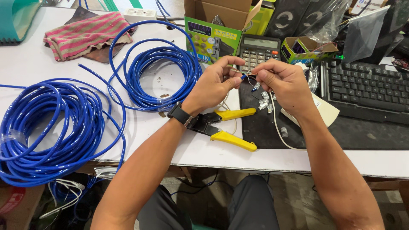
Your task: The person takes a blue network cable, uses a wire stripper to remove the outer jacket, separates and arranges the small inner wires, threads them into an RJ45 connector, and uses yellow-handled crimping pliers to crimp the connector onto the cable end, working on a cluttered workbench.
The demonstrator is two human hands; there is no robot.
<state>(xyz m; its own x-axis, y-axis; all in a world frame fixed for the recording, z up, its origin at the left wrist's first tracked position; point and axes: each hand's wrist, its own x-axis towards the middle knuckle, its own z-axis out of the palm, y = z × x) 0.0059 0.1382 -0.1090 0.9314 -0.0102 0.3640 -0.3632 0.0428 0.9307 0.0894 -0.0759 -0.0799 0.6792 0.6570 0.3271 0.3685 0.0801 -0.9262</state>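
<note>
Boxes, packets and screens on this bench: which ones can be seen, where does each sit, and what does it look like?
Green cardboard box: top centre, behind the hands, flaps open, green and yellow printed front.
Small open carton: right of the calculator, yellow-green outside with purple.
Calculator: between the two boxes, dark body, pale grey display.
Clear plastic bags: top right, crumpled, glossy.
Yellow-green box: behind the open flaps, mostly hidden.

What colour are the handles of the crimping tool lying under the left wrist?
Yellow handles, with a black head, clearest in the head view.
</note>
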